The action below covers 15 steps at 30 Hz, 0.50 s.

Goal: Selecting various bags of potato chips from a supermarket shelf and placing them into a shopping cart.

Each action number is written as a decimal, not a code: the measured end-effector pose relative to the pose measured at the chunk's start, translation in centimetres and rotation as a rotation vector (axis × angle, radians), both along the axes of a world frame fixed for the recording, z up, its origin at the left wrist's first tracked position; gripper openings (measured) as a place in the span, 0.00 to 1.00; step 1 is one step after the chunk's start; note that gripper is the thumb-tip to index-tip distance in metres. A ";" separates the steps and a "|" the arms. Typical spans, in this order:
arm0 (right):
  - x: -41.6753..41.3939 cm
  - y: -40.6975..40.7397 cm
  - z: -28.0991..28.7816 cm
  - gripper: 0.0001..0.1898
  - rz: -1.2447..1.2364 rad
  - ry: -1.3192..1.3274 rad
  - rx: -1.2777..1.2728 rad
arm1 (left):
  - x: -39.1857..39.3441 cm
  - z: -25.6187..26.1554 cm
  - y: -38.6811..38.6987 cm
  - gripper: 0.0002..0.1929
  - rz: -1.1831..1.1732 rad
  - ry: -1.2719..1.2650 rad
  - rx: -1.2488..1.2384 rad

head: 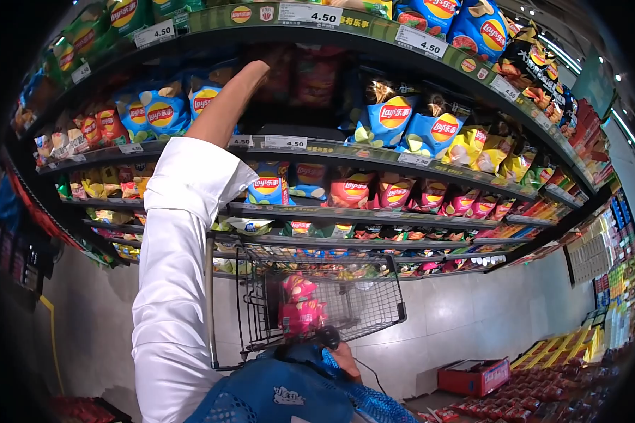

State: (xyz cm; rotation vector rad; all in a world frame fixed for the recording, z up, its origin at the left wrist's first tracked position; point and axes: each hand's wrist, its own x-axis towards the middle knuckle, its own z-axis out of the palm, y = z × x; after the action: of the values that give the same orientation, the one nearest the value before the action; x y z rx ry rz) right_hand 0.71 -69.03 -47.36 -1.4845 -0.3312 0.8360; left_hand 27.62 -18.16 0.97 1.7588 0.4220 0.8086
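Note:
My left arm, in a white rolled cuff, reaches up into a dark gap on a chip shelf. My left hand is mostly hidden there, near the shadowed pink chip bags; its grasp does not show. To the left of the gap, beside the forearm, are blue Lay's bags. Below stands a wire shopping cart with pink chip bags inside. A partly covered hand, apparently my right hand, is low at the cart's near side by a round black object. Whether it grips this is unclear.
Shelf edges with price tags run across the view, above and below the gap. More blue Lay's bags stand right of it. A blue garment fills the bottom centre. A red box and packaged goods lie at lower right.

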 end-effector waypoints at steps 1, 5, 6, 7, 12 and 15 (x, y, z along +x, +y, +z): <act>0.0 0.2 0.4 0.10 0.005 -0.014 -0.014 | 0.2 -0.1 0.6 0.11 0.005 -0.001 0.002; -0.1 0.1 -0.8 0.09 0.013 -0.024 -0.052 | 0.9 -0.2 2.4 0.12 0.024 -0.095 -0.073; -0.1 0.1 -0.8 0.08 0.009 -0.004 -0.047 | 1.2 -0.5 2.9 0.12 0.028 -0.118 -0.093; -0.1 0.1 -0.7 0.08 0.004 0.017 -0.044 | 1.4 -0.8 3.3 0.12 0.031 -0.142 -0.115; -0.3 0.4 1.0 0.08 -0.020 0.036 -0.047 | 2.4 -2.1 5.6 0.14 0.039 -0.261 -0.221; -0.2 0.3 1.3 0.08 -0.016 0.053 -0.008 | 3.4 -2.6 6.1 0.15 0.046 -0.329 -0.283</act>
State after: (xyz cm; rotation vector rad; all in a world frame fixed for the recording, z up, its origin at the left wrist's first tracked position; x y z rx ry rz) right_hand 0.48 -68.71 -46.02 -1.4679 -0.2769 0.8633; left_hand 31.02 -12.02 -1.59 1.3306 0.3381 0.9999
